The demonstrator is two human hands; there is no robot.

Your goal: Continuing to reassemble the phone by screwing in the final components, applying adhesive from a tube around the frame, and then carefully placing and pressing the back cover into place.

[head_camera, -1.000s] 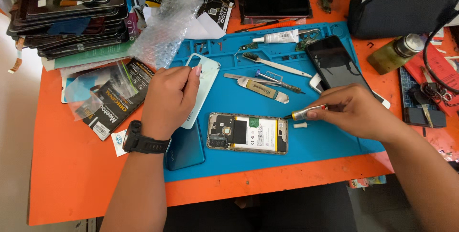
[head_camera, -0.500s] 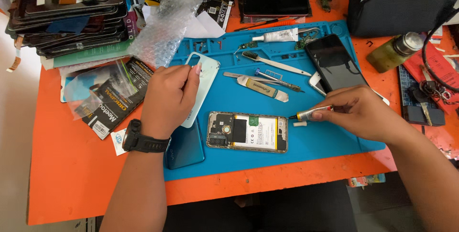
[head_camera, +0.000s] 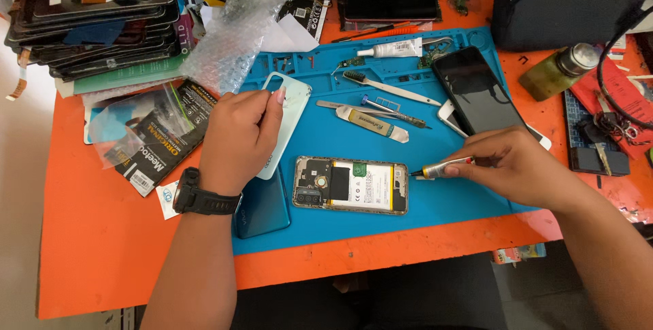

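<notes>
An opened phone [head_camera: 351,185] lies face down on the blue work mat [head_camera: 435,214], its battery and boards showing. My right hand [head_camera: 517,165] grips a small glue tube [head_camera: 442,167], whose tip touches the phone's right edge. My left hand [head_camera: 239,139] rests on a pale mint back cover [head_camera: 289,109] and holds it by its upper edge. A teal phone [head_camera: 264,209] lies partly under my left wrist, which wears a black watch.
On the mat lie a white tube [head_camera: 391,49], a toothbrush [head_camera: 388,87], tweezers, a metal pry tool [head_camera: 371,121] and a black phone [head_camera: 476,95]. Bubble wrap [head_camera: 235,37], stacked screens [head_camera: 88,20], packets [head_camera: 146,136], a green bottle [head_camera: 554,71] and a black bag [head_camera: 568,7] crowd the orange table.
My right hand has brought the glue tube slightly left and down to the phone's right edge. My left hand stays on the back cover.
</notes>
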